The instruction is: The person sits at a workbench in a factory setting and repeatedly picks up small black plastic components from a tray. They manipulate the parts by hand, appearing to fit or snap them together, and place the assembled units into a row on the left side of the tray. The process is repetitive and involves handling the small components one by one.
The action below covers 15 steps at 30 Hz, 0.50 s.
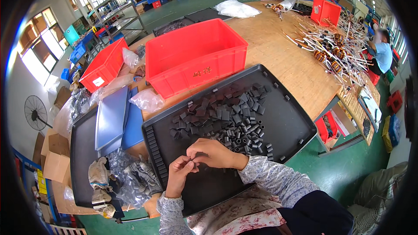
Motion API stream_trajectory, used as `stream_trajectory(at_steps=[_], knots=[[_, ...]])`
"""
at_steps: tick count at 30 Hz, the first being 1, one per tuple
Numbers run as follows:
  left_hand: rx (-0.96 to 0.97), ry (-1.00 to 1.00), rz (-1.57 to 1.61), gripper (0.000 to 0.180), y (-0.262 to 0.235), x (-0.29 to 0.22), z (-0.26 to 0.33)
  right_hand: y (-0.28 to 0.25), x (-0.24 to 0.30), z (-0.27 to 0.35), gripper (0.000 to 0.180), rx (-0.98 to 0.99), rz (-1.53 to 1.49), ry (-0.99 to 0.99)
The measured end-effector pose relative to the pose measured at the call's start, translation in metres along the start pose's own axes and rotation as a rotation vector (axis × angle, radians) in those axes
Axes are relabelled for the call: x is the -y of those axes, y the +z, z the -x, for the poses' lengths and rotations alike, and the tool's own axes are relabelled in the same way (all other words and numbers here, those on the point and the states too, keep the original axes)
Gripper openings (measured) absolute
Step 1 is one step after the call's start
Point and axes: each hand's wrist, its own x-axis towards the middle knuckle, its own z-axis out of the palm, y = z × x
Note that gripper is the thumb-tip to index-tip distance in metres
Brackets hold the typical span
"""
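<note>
Your two hands meet fingertip to fingertip over the near left part of the black tray (pixel 285 124). Your left hand (pixel 178 175) comes up from below, wrist low, fingers curled, thumb and index drawn together at the top. Your right hand (pixel 213 153) reaches in from the other side, back of the hand facing up, knuckles arched, fingers bent down to meet the left ones. Both look pinched, and there's a dark spot right at the fingertips, but it's too small and shaded, so I honestly can't tell if you're clamped on a piece or just on shadow.

Your left forearm runs pretty much straight up from the bottom edge, while the right one slants in from the lower right, both in patterned sleeves (pixel 281 180).

The black pieces are just beyond your hands, heaped mid-tray: short tubes (pixel 250 135) nearer you, flatter bits (pixel 213 111) behind and to the left. There's also a neat row of flat black pieces (pixel 155 151) down the tray's left edge, just left of your left hand.

Further out, a big red bin (pixel 196 58) sits right behind the tray, blue sheets (pixel 111 119) are off to the left, and a pile of wired copper coils (pixel 337 54) is over on the right of the wooden table (pixel 287 35).
</note>
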Motion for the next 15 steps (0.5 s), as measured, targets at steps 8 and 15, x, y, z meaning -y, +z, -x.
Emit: stream_trajectory(at_steps=[8,15], knots=[[-0.038,0.070,-0.217,0.019,0.006,-0.013,0.018,0.001,-0.001,-0.002,0.019,-0.112,-0.094,0.000],[-0.094,0.474,-1.159,0.025,0.024,-0.017,0.092,0.008,0.004,0.010,0.030,0.161,0.222,0.036]])
